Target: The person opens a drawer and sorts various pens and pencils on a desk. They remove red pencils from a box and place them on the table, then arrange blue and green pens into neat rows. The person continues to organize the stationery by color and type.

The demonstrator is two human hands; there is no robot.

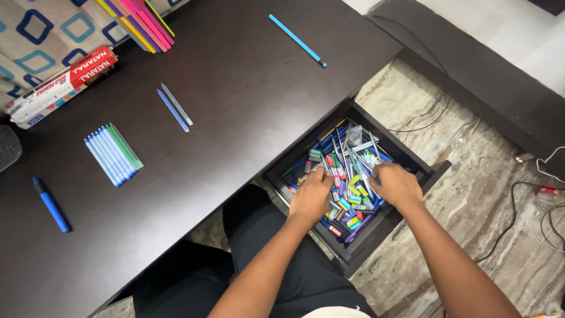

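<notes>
A dark brown tabletop [235, 76] carries a row of light blue pens [112, 155] edged by one green, a bright blue marker [52, 205], and pink and yellow pencils [141, 20]. The black drawer [432, 171] brims with multicoloured erasers and pens [347, 176] above grey-green marbled floor [471, 206]; the cloth [41, 29] shows blue squares on cream.

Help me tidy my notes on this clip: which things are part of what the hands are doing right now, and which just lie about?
In hand:
left hand and right hand, both down in the open drawer
the jumble of small coloured stationery pieces inside it

Lying about on the dark desk:
row of blue pens
two loose blue sticks
blue marker
single blue pen
pencil box
pink and yellow bundle
</notes>
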